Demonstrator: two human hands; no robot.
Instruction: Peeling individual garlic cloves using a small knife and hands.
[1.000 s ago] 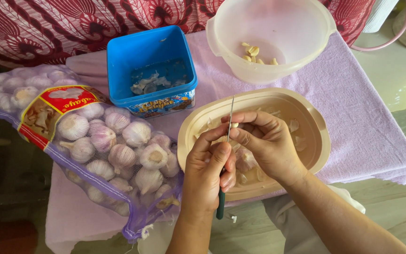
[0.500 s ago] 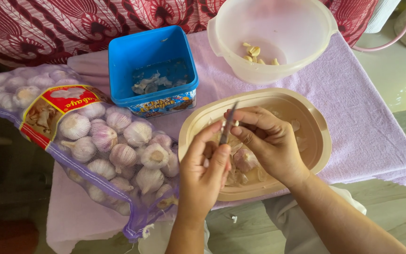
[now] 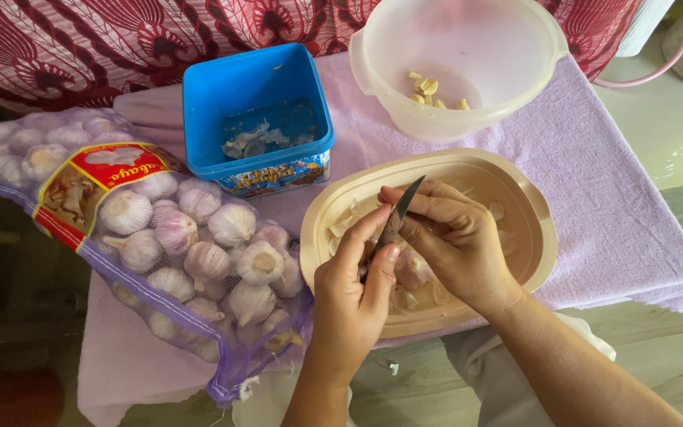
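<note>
Your knife (image 3: 395, 220) has tipped since a moment ago, from upright to leaning right, its blade now laid against the garlic clove (image 3: 413, 269). Your left hand (image 3: 353, 289) pinches the knife; your right hand (image 3: 456, 241) is closed around the clove, both over the beige tray (image 3: 527, 209) near the tabletop's front edge, wrists angled inward.

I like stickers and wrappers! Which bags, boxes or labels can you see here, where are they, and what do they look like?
Mesh bag: left, purple netting, lumpy with garlic bulbs.
Bag label: upper end of the bag, red and yellow, pictures garlic.
Blue tub: behind the bag, square, with a colourful printed strip on its front.
</note>
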